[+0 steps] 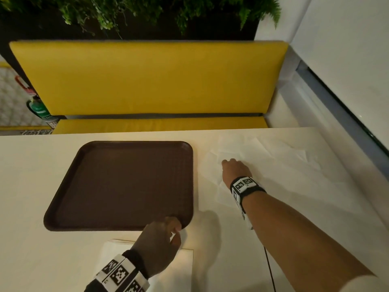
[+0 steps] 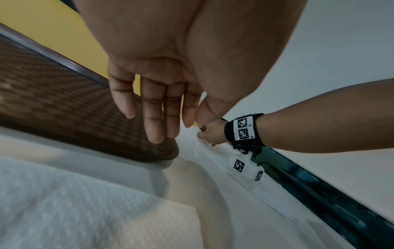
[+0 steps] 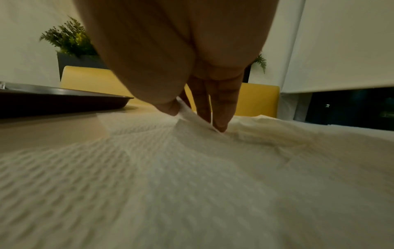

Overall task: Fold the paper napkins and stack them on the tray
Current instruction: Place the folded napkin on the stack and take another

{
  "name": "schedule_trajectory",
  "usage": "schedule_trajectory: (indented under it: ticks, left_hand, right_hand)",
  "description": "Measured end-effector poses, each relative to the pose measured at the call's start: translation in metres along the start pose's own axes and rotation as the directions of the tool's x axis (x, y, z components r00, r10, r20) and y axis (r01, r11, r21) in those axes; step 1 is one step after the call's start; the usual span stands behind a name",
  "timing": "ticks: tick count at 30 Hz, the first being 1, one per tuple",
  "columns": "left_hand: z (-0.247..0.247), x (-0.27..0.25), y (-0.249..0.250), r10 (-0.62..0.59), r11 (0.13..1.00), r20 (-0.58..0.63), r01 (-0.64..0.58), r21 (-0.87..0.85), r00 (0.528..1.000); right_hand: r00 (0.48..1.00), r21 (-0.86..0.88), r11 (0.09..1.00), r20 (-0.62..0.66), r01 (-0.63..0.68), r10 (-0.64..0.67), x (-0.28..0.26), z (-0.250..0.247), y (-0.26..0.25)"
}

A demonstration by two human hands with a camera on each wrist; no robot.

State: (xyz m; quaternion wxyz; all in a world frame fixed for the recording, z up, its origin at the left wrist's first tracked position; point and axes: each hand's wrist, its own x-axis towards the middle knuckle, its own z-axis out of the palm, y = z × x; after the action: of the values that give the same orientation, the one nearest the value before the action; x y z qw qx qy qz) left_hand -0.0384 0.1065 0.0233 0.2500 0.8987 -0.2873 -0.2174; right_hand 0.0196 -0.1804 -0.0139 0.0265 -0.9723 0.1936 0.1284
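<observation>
The right hand [image 1: 235,169] pinches a bit of the top napkin [image 3: 192,168] between thumb and fingers [image 3: 221,107]; its grip is clamped on the paper. The loose napkins [image 1: 273,165] lie in a crumpled spread by the right edge of the counter [image 1: 31,175], just beside the tray [image 1: 117,186]. To do this well, I think the hand should lift only one sheet, slowly, since the thin paper could tear or drag the sheets under it along. Then it should bring the sheet to the near edge, where there is room to fold. The left hand [image 1: 160,245] hovers over the near right corner of the tray with fingers loose and holding nothing. A folded napkin [image 1: 168,275] lies at the near edge under that wrist, not yet on the tray. The tray holds no napkins. A yellow bench [image 1: 147,81] and plants [image 1: 147,13] are past the far edge, out of the way.
</observation>
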Motion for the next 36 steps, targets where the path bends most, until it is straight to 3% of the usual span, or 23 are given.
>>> schedule_trajectory:
  ticks: [5, 8, 10, 12, 15, 17, 18, 19, 23, 25, 27, 29, 32, 34, 36]
  left_hand:
    - [-0.015, 0.012, 0.011, 0.047, 0.999, -0.020, -0.047, -0.020, 0.999]
    - [-0.028, 0.028, 0.025, 0.080, 0.995, -0.090, -0.085, -0.049, 0.993]
    - [-0.035, 0.040, 0.032, 0.076, 0.992, -0.179, -0.093, -0.089, 0.981]
    - [-0.041, 0.053, 0.035, 0.005, 0.983, -0.219, -0.046, -0.180, 0.976]
    - [-0.054, 0.065, 0.036, -0.115, 0.906, -0.204, 0.018, -0.423, 0.972]
    - [-0.063, 0.067, 0.036, -0.148, 0.821, -0.190, 0.013, -0.571, 0.971]
    - [-0.068, 0.067, 0.037, -0.147, 0.765, -0.171, 0.003, -0.644, 0.974]
    - [-0.072, 0.067, 0.037, -0.134, 0.694, -0.133, -0.003, -0.720, 0.982]
    - [-0.086, 0.064, 0.037, 0.049, 0.412, -0.013, -0.032, -0.911, 0.999]
    - [-0.090, 0.059, 0.041, 0.122, 0.362, 0.016, -0.029, -0.932, 0.992]
    - [-0.088, 0.054, 0.048, 0.143, 0.379, -0.003, -0.057, -0.924, 0.990]
    - [-0.084, 0.055, 0.054, 0.056, 0.372, -0.023, -0.042, -0.927, 0.998]
    - [-0.081, 0.056, 0.058, -0.015, 0.250, 0.093, 0.094, -0.964, 0.996]
    - [-0.079, 0.054, 0.059, 0.079, 0.168, 0.116, 0.102, -0.981, 0.990]
    - [-0.079, 0.051, 0.062, 0.227, 0.035, 0.131, 0.126, -0.991, 0.965]
  right_hand:
    - [0.985, 0.032, 0.998, -0.166, 0.054, -0.049, -0.012, -0.016, -0.004]
    - [0.940, 0.269, 0.940, -0.320, 0.210, -0.119, -0.032, -0.044, -0.010]
    - [0.940, 0.500, 0.830, -0.331, 0.245, -0.078, -0.049, -0.069, -0.013]
    - [0.964, 0.736, 0.639, -0.264, 0.225, -0.035, -0.070, -0.100, -0.016]
    - [0.992, 0.968, 0.229, -0.118, 0.106, 0.038, -0.096, -0.137, -0.017]
    - [0.999, 0.993, -0.113, -0.036, 0.033, -0.022, -0.104, -0.147, -0.012]
    - [0.998, 0.973, -0.231, -0.003, -0.013, -0.067, -0.106, -0.149, -0.009]
    - [0.996, 0.958, -0.282, 0.020, -0.045, -0.091, -0.106, -0.148, -0.006]
    - [0.983, 0.963, -0.257, 0.035, -0.082, -0.182, -0.113, -0.150, -0.006]
    - [0.982, 0.962, -0.259, 0.038, -0.087, -0.186, -0.116, -0.151, -0.010]
    - [0.980, 0.953, -0.281, 0.059, -0.112, -0.189, -0.118, -0.149, -0.013]
    - [0.976, 0.940, -0.314, 0.073, -0.137, -0.207, -0.119, -0.150, -0.014]
    - [0.934, 0.899, -0.389, 0.058, -0.203, -0.353, -0.121, -0.155, -0.015]
    - [0.908, 0.883, -0.411, 0.036, -0.225, -0.418, -0.123, -0.157, -0.016]
    - [0.925, 0.907, -0.378, 0.032, -0.186, -0.378, -0.123, -0.156, -0.017]
